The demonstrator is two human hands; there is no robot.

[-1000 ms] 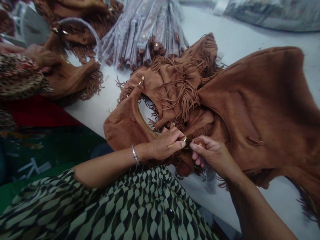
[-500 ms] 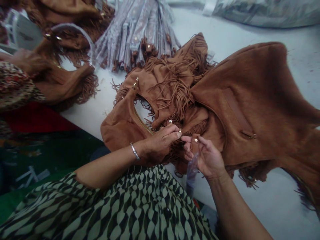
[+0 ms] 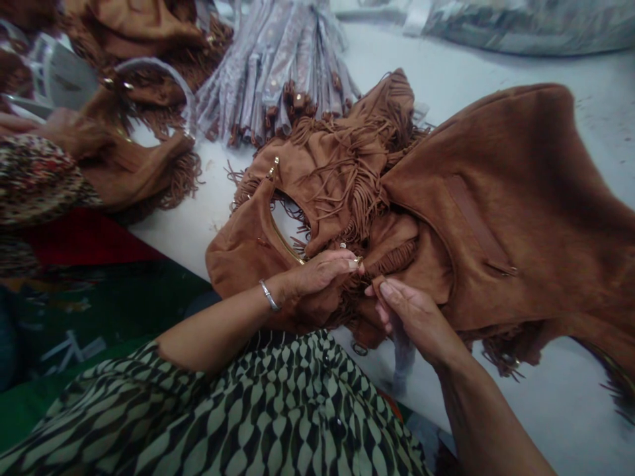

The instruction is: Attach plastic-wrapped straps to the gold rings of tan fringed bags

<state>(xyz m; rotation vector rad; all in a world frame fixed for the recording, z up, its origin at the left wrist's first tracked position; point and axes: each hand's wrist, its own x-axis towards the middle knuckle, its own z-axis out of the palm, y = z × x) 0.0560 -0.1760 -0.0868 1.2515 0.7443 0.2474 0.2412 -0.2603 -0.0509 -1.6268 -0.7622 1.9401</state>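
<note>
A brown suede-look handbag [image 3: 248,254] with a curved opening and a gold zip lies on the table in front of me. My left hand [image 3: 320,272], a silver bangle at its wrist, pinches a small gold metal fitting at the bag's near end. Close beside it on the right, my right hand [image 3: 409,307] grips the brown end of a strap [image 3: 380,286] between thumb and fingers. The rest of that strap, in clear plastic wrap, hangs below the hand. A small gap lies between strap end and fitting.
Fringed brown bags [image 3: 342,172] are heaped behind the hands, and a large brown bag [image 3: 510,211] lies at right. A bundle of plastic-wrapped straps [image 3: 278,73] sits at the back. Another person's hand [image 3: 74,135] holds a bag at left.
My right hand has turned over, its thumb now on top of the strap end, hiding the gold stud that showed before. My left hand keeps its pinch on the fitting.
</note>
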